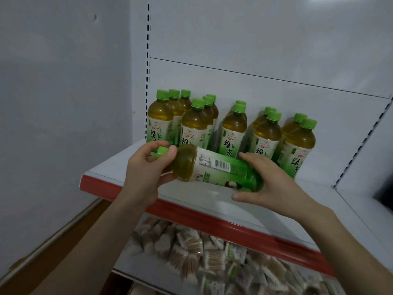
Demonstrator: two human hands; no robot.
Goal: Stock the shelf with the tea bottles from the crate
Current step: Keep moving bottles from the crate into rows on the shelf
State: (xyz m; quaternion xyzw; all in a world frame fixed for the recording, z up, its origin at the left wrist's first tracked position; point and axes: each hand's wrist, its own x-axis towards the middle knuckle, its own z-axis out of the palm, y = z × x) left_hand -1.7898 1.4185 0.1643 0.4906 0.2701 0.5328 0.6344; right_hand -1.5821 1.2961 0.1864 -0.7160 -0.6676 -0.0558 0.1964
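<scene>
A green tea bottle (214,169) with a green cap lies on its side above the front of the white shelf (212,201), cap to the left. My left hand (146,169) grips its neck and cap end. My right hand (270,184) is at its base end, fingers spread and mostly straight against the label. Behind it, several upright tea bottles (232,133) stand in rows at the back of the shelf. The crate is out of view.
The shelf has a red front strip (212,222) and a perforated upright (148,60) at its left. A lower shelf holds a heap of small packets (212,258). A grey wall is on the left, and the shelf runs on to the right.
</scene>
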